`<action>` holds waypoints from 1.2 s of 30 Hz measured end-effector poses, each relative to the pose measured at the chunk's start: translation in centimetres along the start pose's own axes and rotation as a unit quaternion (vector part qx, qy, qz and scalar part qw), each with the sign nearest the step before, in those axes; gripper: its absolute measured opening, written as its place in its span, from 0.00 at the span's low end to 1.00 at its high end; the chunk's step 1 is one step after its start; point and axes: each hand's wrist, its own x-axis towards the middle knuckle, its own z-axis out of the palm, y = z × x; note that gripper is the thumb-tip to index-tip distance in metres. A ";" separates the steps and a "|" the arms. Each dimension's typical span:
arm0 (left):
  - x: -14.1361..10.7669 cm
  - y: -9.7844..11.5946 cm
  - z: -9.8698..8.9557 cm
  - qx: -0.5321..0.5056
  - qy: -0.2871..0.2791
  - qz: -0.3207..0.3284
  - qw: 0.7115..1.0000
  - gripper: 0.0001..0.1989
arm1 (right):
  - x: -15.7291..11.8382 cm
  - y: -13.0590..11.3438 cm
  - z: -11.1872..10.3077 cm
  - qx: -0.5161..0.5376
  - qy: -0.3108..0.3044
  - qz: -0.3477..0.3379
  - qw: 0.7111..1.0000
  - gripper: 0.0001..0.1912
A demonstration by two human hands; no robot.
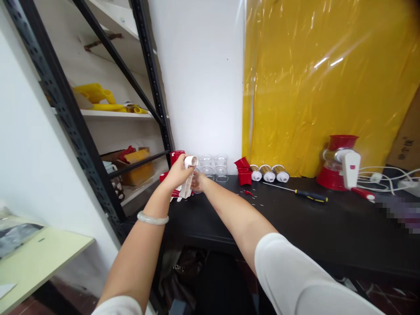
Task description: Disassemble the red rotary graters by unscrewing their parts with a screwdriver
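Both hands meet over the far left end of the black surface [295, 227], close to the dark metal shelf upright [154, 83]. The left hand [177, 174] is curled around a white plastic handle piece [187, 179], long and narrow, with a short round tube end at its top and small prongs at its bottom; it stands roughly upright, held just above the surface. The right hand [197, 181] sits against the piece's right side, its fingers mostly hidden behind it (whether they pinch the piece or only touch it cannot be told). A pale jade-coloured bangle [152, 218] circles the left wrist. Red plastic parts [176, 156] show just behind the left hand.

Farther along stand clear plastic cups [214, 165], a small red square container [244, 174], three metal drum cutters with white ends [269, 173], a yellow-and-black-handled screwdriver [300, 193], and a red and white hand-crank grinder [341, 162].
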 end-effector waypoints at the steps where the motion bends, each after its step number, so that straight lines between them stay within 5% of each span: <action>1: -0.1 0.2 0.1 -0.004 -0.008 0.003 1.000 0.18 | -0.2 0.0 -0.2 -0.010 -0.007 -0.014 1.000 0.17; 7: -0.5 0.0 0.9 -0.146 -0.081 -0.056 0.984 0.23 | -3.6 -2.1 -5.7 -0.094 0.016 -0.154 0.983 0.04; 12: 0.6 0.2 5.4 -0.230 -0.215 -0.184 0.931 0.22 | -9.9 -2.5 -13.6 -0.195 0.100 -0.337 0.916 0.07; 14: 1.4 0.9 8.3 -0.241 -0.308 -0.204 0.897 0.21 | -12.4 -1.9 -16.0 -0.400 0.096 -0.484 0.772 0.07; 16: 2.0 1.9 11.5 -0.220 -0.378 -0.208 0.875 0.25 | -14.3 -1.2 -17.8 -0.539 0.095 -0.529 0.648 0.07; 19: 2.0 3.1 15.7 -0.181 -0.416 -0.191 0.870 0.29 | -15.6 -0.5 -19.6 -0.639 0.144 -0.496 0.570 0.06; 23: 1.0 3.4 18.6 -0.154 -0.412 -0.173 0.881 0.33 | -15.9 0.3 -21.2 -0.684 0.171 -0.454 0.545 0.05; 30: -0.1 1.8 19.1 -0.164 -0.417 -0.177 0.877 0.36 | -15.5 1.3 -21.3 -0.716 0.145 -0.479 0.486 0.05; 36: 0.3 0.4 18.2 -0.192 -0.471 -0.157 0.847 0.31 | -14.8 1.4 -23.0 -0.709 0.154 -0.464 0.508 0.04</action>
